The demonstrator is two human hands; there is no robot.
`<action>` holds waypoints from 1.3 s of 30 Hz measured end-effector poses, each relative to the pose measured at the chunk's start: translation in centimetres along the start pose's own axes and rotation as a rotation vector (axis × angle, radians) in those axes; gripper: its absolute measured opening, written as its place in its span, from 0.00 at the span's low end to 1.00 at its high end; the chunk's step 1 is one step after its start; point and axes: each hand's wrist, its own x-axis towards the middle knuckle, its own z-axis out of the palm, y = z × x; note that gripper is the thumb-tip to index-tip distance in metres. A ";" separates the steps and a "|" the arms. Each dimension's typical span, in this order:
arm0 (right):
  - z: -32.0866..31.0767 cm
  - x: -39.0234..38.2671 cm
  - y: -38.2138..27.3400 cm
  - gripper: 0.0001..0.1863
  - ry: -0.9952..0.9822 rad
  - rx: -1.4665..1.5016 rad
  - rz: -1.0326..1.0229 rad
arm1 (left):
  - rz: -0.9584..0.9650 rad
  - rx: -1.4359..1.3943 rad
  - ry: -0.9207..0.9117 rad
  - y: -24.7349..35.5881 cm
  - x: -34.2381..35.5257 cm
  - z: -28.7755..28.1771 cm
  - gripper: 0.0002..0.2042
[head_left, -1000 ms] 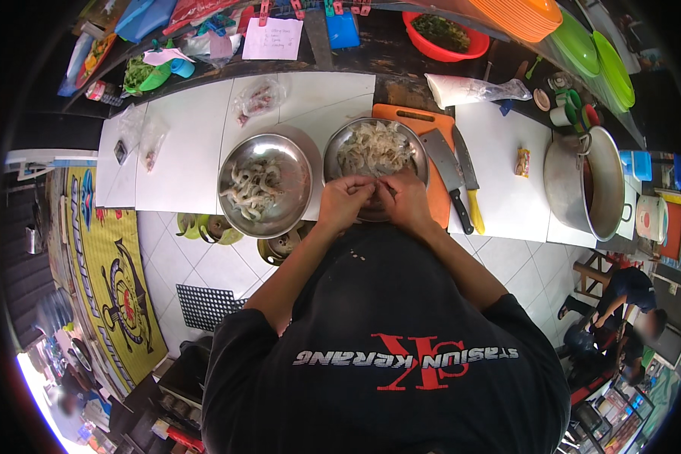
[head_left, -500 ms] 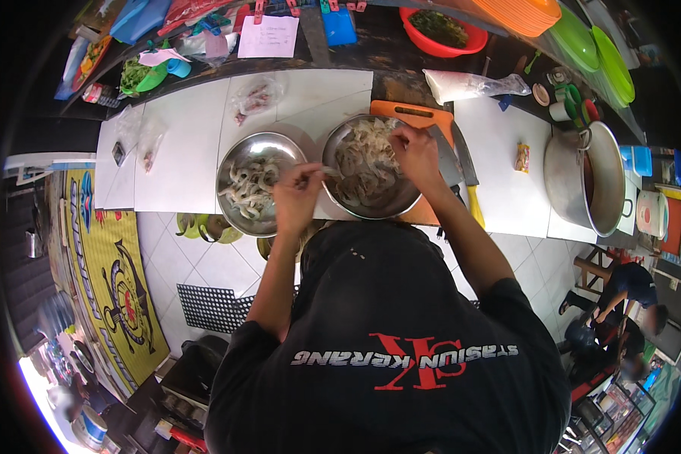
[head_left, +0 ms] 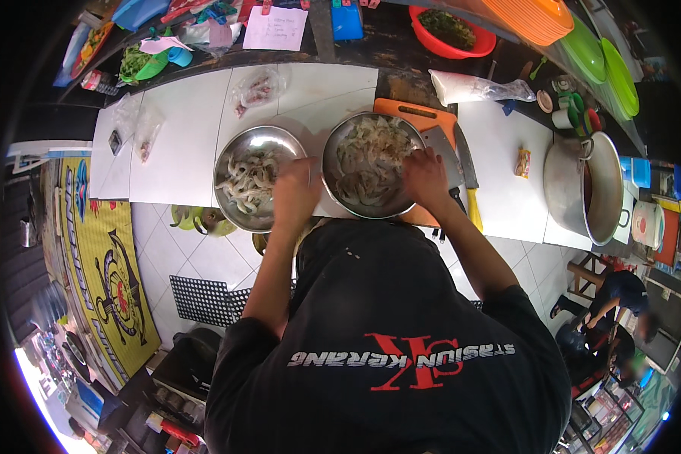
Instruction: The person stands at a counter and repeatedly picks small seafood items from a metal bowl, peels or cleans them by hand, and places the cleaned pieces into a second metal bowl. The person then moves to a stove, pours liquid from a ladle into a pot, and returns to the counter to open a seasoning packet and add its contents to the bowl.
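Observation:
Two round steel bowls stand side by side on the white counter. The left bowl (head_left: 227,204) holds a pile of greyish shrimp (head_left: 248,181). In the right bowl (head_left: 333,198) lie more shrimp (head_left: 367,189), with pale, papery shells (head_left: 374,136) heaped toward the far side. My left hand (head_left: 295,191) is over the left bowl's right edge, back up, its fingertips mostly hidden. At the right bowl's right edge, my right hand (head_left: 425,181) has its fingers bent together; whatever lies between them does not show.
An orange cutting board (head_left: 408,111) is partly under the right bowl, with a cleaver (head_left: 440,151) and a yellow-handled knife (head_left: 471,185) on it. Farther right are a small packet (head_left: 522,162) and a large metal pot (head_left: 567,189). Plastic bags (head_left: 257,89) lie behind the left bowl.
My left hand has turned and closed in on the left bowl's edge. My right hand has drawn back from the shells toward the right bowl's near right rim.

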 end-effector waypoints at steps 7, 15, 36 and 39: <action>1.3 -2.2 -1.7 0.12 -0.122 -0.075 -0.012 | 0.203 0.001 -0.542 3.9 1.7 8.4 0.10; -0.4 -2.8 -1.3 0.10 -0.215 -0.113 -0.023 | 0.489 0.236 -0.295 1.9 3.7 16.2 0.11; 1.2 0.3 -4.1 0.13 -0.102 0.132 -0.040 | -0.042 0.418 -0.324 1.3 3.9 9.4 0.08; 1.6 2.1 -4.2 0.13 0.014 0.151 -0.151 | -0.057 0.389 -0.335 0.9 4.2 9.1 0.08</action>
